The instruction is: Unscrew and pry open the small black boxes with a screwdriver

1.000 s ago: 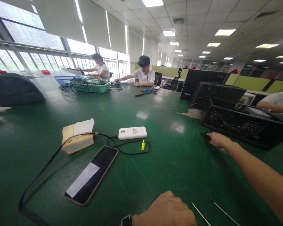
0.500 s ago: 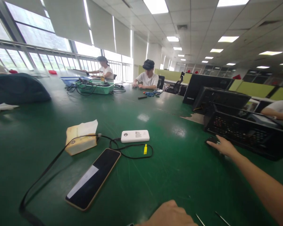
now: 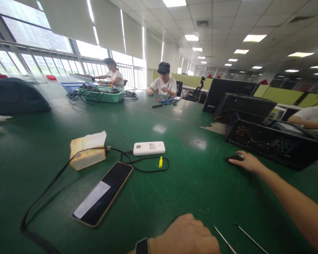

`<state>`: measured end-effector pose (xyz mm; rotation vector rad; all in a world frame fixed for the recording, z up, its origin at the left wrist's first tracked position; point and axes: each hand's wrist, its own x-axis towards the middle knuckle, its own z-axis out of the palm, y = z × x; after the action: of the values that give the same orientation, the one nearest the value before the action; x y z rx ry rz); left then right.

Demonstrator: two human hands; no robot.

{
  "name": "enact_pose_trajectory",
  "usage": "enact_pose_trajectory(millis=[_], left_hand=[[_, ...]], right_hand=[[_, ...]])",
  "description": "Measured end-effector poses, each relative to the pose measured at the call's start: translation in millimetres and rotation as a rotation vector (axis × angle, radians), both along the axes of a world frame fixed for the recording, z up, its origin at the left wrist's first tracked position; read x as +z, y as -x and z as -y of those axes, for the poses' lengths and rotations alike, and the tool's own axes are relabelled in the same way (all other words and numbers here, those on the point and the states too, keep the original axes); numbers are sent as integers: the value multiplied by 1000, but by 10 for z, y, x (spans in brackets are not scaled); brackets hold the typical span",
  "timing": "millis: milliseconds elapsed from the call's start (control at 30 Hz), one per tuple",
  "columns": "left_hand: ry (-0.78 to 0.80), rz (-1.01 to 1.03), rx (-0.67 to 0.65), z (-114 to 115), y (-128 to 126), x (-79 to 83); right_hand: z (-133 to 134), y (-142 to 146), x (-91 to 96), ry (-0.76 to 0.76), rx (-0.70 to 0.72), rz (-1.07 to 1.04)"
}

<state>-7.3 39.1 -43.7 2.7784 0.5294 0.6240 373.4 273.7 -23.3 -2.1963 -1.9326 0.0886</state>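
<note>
My right hand rests on the green table at the right, its fingers closed over a small black object whose kind I cannot make out. Just beyond it stands an open black computer case with a perforated panel. At the bottom centre is my left hand, back upward, with its fingers curled under and what they hold, if anything, hidden. Beside it, to the right, two thin metal rods, a nearer one and a farther one, run out of the bottom edge.
A phone, a tissue pack and a white power bank with a black cable lie left of centre. Farther back are a green basket of cables and two people. Monitors stand behind the case.
The view has tipped slightly downward, so more of my left wrist and the rods shows. My right hand has drawn the black object a little away from the case, leftward and nearer.
</note>
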Motion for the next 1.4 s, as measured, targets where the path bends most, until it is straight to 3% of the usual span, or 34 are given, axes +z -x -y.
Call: enact_pose_trajectory(millis=[167, 433, 500, 633, 733, 867, 1033, 1133, 1233, 1400], left_hand=[[103, -20, 32, 110, 79, 254], [225, 76, 107, 156, 90, 315], [240, 123, 101, 165, 92, 370], [291, 211, 214, 188, 105, 479], [303, 305, 299, 194, 132, 490], [291, 413, 286, 183, 180, 443], [144, 377, 140, 169, 187, 440], [99, 394, 116, 170, 175, 445], [92, 448, 111, 178, 169, 441], [98, 563, 85, 217, 152, 435]], right_hand=[[559, 194, 167, 134, 23, -224], [1993, 751, 460, 184, 72, -651], [2328, 934, 504, 161, 55, -843], [2777, 1308, 560, 176, 32, -1087], [2922, 1525, 611, 168, 61, -1084], [3032, 1660, 632, 129, 19, -1103], [3196, 1676, 428, 78, -19, -1108], [3288, 1677, 314, 25, 36, -1053], [3348, 1680, 294, -67, 168, -881], [3350, 1713, 322, -318, 354, -384]])
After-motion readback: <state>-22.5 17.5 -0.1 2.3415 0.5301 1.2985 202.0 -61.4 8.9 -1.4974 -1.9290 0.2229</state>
